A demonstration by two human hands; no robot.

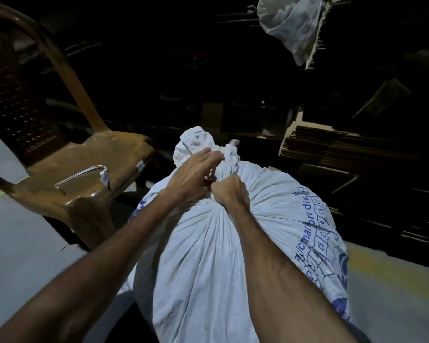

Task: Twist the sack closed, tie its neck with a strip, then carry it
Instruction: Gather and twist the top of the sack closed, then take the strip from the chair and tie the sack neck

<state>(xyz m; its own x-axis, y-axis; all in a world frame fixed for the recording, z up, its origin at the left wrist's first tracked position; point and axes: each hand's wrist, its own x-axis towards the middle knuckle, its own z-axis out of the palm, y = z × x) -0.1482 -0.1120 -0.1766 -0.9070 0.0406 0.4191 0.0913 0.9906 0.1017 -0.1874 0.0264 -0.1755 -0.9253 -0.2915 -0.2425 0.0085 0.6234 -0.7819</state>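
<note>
A full white woven sack (208, 256) with blue print on its right side stands in front of me. Its neck (227, 160) is gathered into tight pleats, and the loose top flops over to the far side. My right hand (229, 193) is a fist clamped around the gathered neck. My left hand (196, 170) lies just above it, fingers curled into the twisted cloth at the neck. A white strip end (233, 142) pokes out beyond the neck; I cannot tell whether it is knotted.
A brown plastic chair (84, 174) stands close on the left, with a thin white cord (82, 175) lying on its seat. Stacks of flattened cardboard (332, 147) rise at the right. Another white sack (290, 23) sits high at the back. Grey floor with a yellow line lies below.
</note>
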